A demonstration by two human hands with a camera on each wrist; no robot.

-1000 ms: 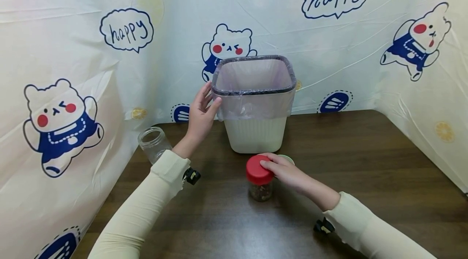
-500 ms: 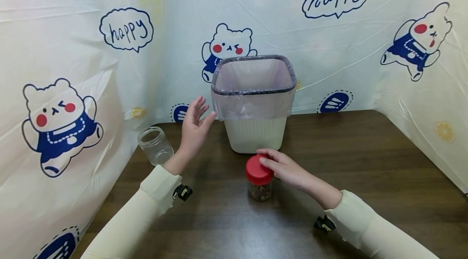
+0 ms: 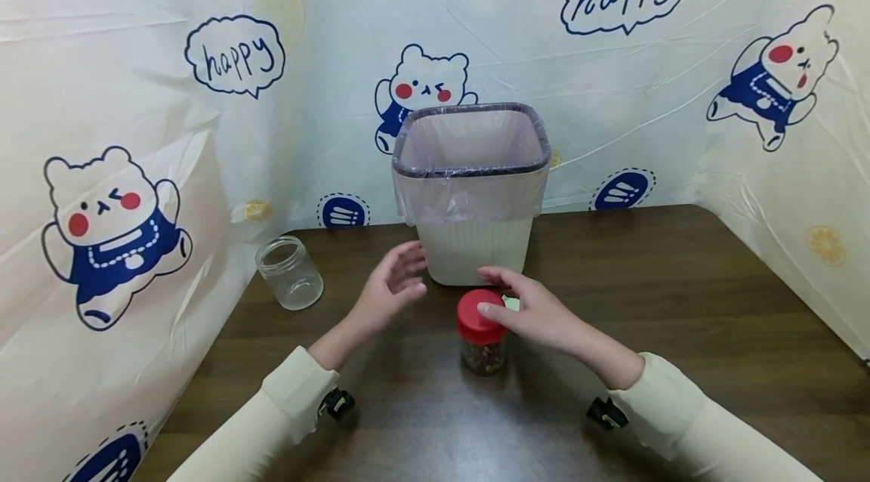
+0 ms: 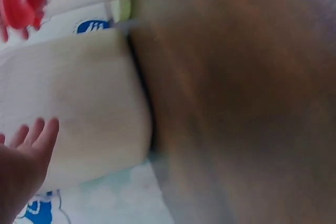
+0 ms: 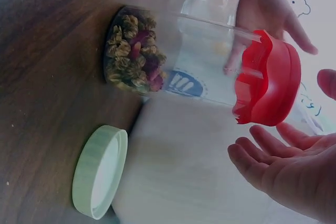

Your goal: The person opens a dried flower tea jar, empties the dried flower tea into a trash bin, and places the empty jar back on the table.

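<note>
A clear jar [image 3: 484,356] with a wavy-edged red lid [image 5: 278,80] stands upright on the table. Dried yellowish flower heads and a few pink buds [image 5: 136,51] fill its lower part. My right hand [image 3: 544,316] is around the lid's right side, thumb and fingers loosely spread; the right wrist view shows a gap between fingertips and lid. To the jar's left, my left hand [image 3: 387,293] hovers with relaxed fingers and holds nothing. A pale green lid [image 5: 100,171] lies on the table behind the jar, mostly hidden by my right hand in the head view.
Behind the hands stands a cream bin [image 3: 476,248] lined with a translucent bag [image 3: 469,199]. An uncovered glass jar [image 3: 292,274] is at the table's left edge. A printed curtain [image 3: 306,127] hangs around the back and sides of the brown table [image 3: 652,293].
My left hand has come away from the bin's rim and moved down toward the red-lidded jar. My right hand's fingers have loosened slightly at the lid. The jar has stayed in place.
</note>
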